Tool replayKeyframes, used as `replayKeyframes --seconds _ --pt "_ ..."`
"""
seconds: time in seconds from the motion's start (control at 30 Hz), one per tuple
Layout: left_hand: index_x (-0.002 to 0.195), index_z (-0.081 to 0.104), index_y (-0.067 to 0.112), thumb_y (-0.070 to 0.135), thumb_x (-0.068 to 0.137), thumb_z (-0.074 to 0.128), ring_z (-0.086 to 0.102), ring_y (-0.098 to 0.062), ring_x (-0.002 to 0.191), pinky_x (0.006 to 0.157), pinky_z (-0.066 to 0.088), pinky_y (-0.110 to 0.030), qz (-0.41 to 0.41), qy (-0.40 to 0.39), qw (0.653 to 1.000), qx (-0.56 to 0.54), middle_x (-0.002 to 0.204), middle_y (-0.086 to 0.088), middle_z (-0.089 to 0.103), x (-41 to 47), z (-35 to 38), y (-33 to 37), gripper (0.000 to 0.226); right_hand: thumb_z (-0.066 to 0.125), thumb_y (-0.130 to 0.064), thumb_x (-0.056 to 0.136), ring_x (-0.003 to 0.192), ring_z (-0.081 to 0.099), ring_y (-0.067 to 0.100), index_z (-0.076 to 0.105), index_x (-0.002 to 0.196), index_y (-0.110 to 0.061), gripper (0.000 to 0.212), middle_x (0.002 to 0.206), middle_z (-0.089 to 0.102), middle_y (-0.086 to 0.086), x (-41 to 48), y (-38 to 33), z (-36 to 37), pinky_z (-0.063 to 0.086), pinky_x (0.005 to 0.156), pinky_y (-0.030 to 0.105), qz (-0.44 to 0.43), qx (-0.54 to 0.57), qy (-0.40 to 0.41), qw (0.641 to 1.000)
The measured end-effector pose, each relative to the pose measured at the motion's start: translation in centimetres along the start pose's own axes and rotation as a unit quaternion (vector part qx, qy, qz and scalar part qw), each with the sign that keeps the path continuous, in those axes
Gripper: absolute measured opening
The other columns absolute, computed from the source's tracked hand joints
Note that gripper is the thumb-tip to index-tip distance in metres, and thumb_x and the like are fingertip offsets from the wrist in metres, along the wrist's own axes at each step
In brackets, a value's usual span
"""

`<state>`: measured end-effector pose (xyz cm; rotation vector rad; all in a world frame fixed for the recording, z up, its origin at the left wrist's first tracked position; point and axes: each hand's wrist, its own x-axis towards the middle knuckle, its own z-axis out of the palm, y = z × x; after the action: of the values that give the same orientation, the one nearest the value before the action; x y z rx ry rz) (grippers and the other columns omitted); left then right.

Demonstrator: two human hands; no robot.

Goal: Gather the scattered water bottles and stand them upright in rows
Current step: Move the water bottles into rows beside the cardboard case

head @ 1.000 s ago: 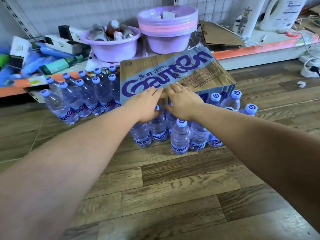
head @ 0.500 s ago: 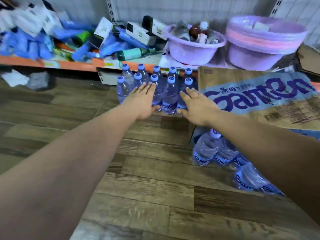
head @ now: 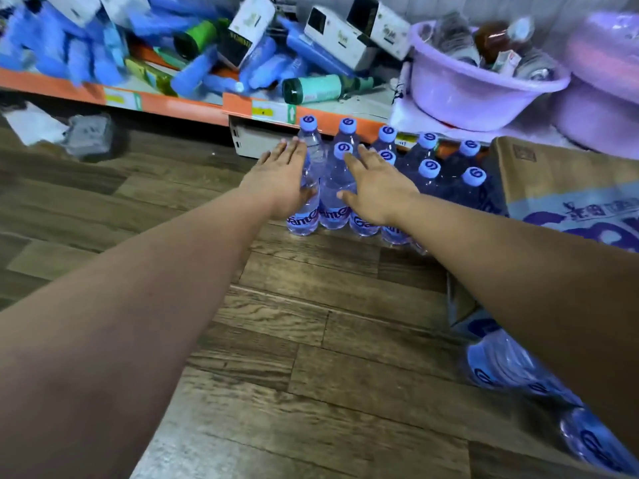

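Several clear water bottles with blue caps [head: 428,169] stand upright in rows on the wooden floor, against the low shelf. My left hand [head: 281,183] lies flat, fingers together, against the left side of the leftmost front bottle [head: 304,216]. My right hand [head: 375,188] rests open over the front row, just right of a capped bottle [head: 333,191] that stands between the two hands. More bottles [head: 498,364] show at the lower right, partly hidden by my right forearm and under the cardboard case [head: 567,188].
An orange-edged shelf [head: 193,107] carries blue packs, boxes and a green roll. Purple basins [head: 477,88] with small bottles sit at the right. A grey and white bundle [head: 86,136] lies on the floor at left.
My view came closer to the rows by the shelf. Both hands reached forward from in front of the bottles onto them, one each side of a front bottle.
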<state>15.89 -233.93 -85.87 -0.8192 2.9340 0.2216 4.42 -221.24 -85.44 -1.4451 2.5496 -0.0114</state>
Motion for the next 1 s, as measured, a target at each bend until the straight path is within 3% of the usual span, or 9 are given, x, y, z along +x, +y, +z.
replayKeyframes --seconds 0.13,0.23,0.3,0.37,0.53,0.67,0.8,1.0 --pt "0.151 0.002 0.012 0.034 0.096 0.044 0.003 -0.019 0.149 0.121 0.01 -0.034 0.022 0.012 1.0 -0.017 0.161 -0.004 0.0 2.2 1.2 -0.6 0.073 0.043 -0.04 0.098 0.15 0.0 0.027 -0.002 0.153 -0.012 0.076 0.162 -0.006 0.011 3.7 -0.8 0.1 0.01 0.123 0.04 0.009 0.011 0.011 1.0" --pt "0.147 0.025 0.009 0.017 0.093 0.051 0.021 -0.023 0.145 0.115 0.024 -0.034 0.038 0.07 0.997 -0.025 0.157 -0.008 0.02 3.1 1.7 -0.8 0.06 0.047 -0.037 0.097 0.146 0.018 0.034 -0.002 0.153 -0.009 0.079 0.161 0.0 0.014 5.8 -1.2 0.4 0.026 0.117 0.044 0.03 0.035 0.01 0.999" --pt "0.139 0.037 0.007 0.011 0.09 0.054 0.031 -0.027 0.138 0.109 0.032 -0.037 0.039 0.106 0.993 -0.019 0.148 -0.011 0.035 3.5 2.0 -0.8 0.051 0.048 -0.035 0.096 0.137 0.032 0.04 0.005 0.152 -0.009 0.075 0.157 0.008 0.015 6.6 -1.4 1.0 0.038 0.107 0.046 0.037 0.013 0.02 0.999" --pt "0.13 0.045 0.006 0.01 0.088 0.058 0.038 -0.031 0.13 0.102 0.037 -0.038 0.029 0.128 0.991 0.001 0.136 -0.015 0.045 3.9 2.1 -0.7 0.045 0.05 -0.03 0.096 0.13 0.038 0.043 0.016 0.15 -0.008 0.068 0.153 0.016 0.015 7.1 -1.6 1.5 0.041 0.098 0.046 0.041 -0.005 0.048 0.998" --pt "0.116 0.056 0.008 0.009 0.083 0.061 0.052 -0.037 0.113 0.087 0.043 -0.041 0.003 0.126 0.992 -0.02 0.118 -0.02 0.058 4.5 1.9 -0.7 0.033 0.05 -0.017 0.096 0.125 0.038 0.043 0.037 0.139 -0.008 0.046 0.144 0.029 0.017 7.3 -0.9 2.0 0.04 0.096 0.046 0.045 -0.019 0.088 0.995" --pt "0.113 0.057 0.009 0.015 0.083 0.062 0.055 -0.037 0.108 0.082 0.044 -0.039 -0.001 0.108 0.994 -0.02 0.112 -0.02 0.06 3.7 2.0 -0.9 0.031 0.053 -0.005 0.092 0.109 0.052 0.045 0.046 0.127 -0.007 0.036 0.135 0.034 0.018 6.0 -0.9 3.0 0.046 0.081 0.044 0.01 0.011 0.092 0.996" --pt "0.117 0.053 0.005 0.011 0.086 0.057 0.057 -0.041 0.105 0.081 0.045 -0.042 -0.007 0.093 0.995 0.019 0.113 -0.023 0.057 1.8 1.9 -0.2 0.032 0.054 -0.007 0.09 0.096 0.056 0.042 0.049 0.117 -0.005 0.027 0.13 0.035 0.016 3.5 -1.2 3.4 0.047 0.075 0.041 -0.019 0.049 0.086 0.995" --pt "0.121 0.048 0.001 0.01 0.09 0.05 0.057 -0.039 0.108 0.081 0.046 -0.041 0.013 0.064 0.993 0.097 0.123 -0.021 0.051 -2.3 2.4 3.5 0.033 0.052 -0.006 0.088 0.092 0.058 0.042 0.051 0.115 -0.005 0.027 0.129 0.035 0.018 -1.3 -0.4 4.0 0.051 0.079 0.044 -0.025 0.069 0.07 0.995"
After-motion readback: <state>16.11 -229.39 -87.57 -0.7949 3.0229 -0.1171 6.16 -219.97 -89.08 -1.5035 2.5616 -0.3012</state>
